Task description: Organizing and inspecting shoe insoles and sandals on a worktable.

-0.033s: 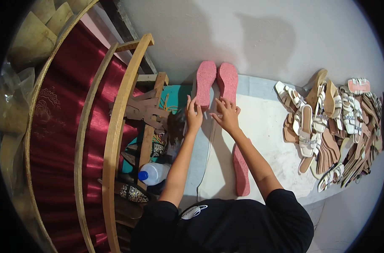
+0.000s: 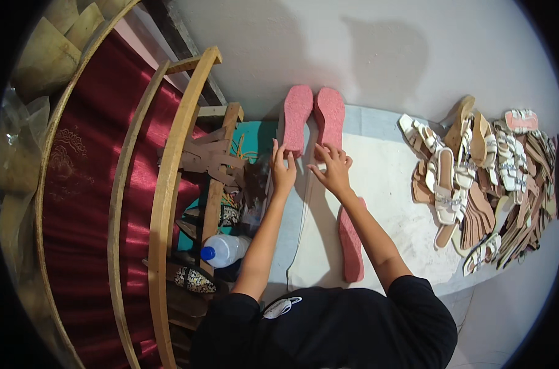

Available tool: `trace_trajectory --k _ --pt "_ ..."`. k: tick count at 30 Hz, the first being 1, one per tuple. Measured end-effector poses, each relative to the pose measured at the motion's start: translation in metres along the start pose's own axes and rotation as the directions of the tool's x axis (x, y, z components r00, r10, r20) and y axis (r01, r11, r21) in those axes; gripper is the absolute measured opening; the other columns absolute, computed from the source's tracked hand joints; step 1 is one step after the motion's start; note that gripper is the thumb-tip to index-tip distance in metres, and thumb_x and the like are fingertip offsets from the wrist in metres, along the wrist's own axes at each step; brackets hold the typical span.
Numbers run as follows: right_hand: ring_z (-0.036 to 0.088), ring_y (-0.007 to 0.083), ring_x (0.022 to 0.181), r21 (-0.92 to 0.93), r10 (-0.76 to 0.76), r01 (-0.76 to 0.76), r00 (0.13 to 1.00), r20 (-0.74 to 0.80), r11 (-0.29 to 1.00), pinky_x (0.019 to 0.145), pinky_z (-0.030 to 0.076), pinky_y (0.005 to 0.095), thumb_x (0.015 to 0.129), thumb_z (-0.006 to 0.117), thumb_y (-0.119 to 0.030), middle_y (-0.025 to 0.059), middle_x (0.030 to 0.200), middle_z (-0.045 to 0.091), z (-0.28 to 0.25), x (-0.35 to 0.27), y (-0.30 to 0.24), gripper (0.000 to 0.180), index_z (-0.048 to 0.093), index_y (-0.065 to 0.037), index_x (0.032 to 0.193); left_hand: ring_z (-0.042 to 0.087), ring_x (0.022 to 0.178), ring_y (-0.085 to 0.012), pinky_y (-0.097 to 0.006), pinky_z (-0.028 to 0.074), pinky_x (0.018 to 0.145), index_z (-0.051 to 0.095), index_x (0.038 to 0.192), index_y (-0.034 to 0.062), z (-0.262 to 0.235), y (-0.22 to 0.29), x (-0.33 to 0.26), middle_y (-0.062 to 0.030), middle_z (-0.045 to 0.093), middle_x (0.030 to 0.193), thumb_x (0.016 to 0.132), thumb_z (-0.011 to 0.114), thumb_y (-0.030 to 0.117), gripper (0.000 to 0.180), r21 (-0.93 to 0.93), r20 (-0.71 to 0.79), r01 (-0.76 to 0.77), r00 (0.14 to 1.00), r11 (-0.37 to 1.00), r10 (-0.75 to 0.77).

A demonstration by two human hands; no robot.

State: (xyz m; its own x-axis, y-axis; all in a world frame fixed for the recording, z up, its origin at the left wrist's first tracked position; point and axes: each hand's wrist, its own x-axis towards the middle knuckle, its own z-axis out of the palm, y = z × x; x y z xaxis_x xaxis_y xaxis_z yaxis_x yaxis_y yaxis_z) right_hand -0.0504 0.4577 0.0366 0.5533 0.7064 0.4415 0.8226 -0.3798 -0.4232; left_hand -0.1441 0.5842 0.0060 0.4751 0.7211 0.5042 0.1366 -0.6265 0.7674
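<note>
Two pink speckled wedge shoe soles, a left one [image 2: 298, 117] and a right one [image 2: 330, 117], lie side by side at the far edge of the table, toes toward the wall. My left hand [image 2: 283, 173] has its fingers apart, their tips at the near heel end of the left sole. At the near end of the right sole, the fingertips of my right hand [image 2: 334, 171] rest on or just against it, fingers spread and slightly bent. A third pink sole [image 2: 352, 249] lies nearer me, partly hidden under my right forearm.
A white sheet [image 2: 390, 227] covers the table. White sandals [image 2: 446, 184] and stacked tan insoles [image 2: 476, 215] crowd the right side. To the left stand a wooden rack [image 2: 169, 184], a blue-capped bottle [image 2: 224, 251] and a patterned shoe [image 2: 193, 280]. Behind is a wall [image 2: 304, 43].
The whole view has shifted very slightly, with things sitting a little higher in the picture. Both hands stay at the near ends of the two soles.
</note>
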Motion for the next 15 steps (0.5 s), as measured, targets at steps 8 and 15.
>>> trace_trajectory --k 8,15 --pt "0.037 0.0289 0.108 0.035 0.209 -0.209 0.978 0.016 0.977 0.088 0.023 0.0448 0.074 0.062 -0.032 0.0085 0.124 0.042 -0.054 -0.119 0.006 0.051 0.048 -0.012 0.119 0.042 0.112 -0.0335 -0.041 0.029 0.096 0.046 0.116 0.0018 -0.01 0.056 -0.111 -0.0174 0.044 0.124 0.079 0.052 0.006 0.038 -0.031 0.225 -0.063 0.972 0.998 0.068" --pt "0.035 0.031 0.112 -0.015 0.261 -0.261 0.964 0.057 0.965 0.089 0.023 0.0467 0.072 0.062 -0.032 0.0147 0.127 0.038 -0.08 -0.198 0.005 0.062 0.039 -0.007 0.124 0.045 0.108 -0.036 -0.043 0.032 0.096 0.037 0.123 0.001 -0.012 0.086 -0.188 -0.0168 0.05 0.117 0.077 0.05 0.003 0.048 -0.113 0.45 -0.036 0.889 0.993 0.084"
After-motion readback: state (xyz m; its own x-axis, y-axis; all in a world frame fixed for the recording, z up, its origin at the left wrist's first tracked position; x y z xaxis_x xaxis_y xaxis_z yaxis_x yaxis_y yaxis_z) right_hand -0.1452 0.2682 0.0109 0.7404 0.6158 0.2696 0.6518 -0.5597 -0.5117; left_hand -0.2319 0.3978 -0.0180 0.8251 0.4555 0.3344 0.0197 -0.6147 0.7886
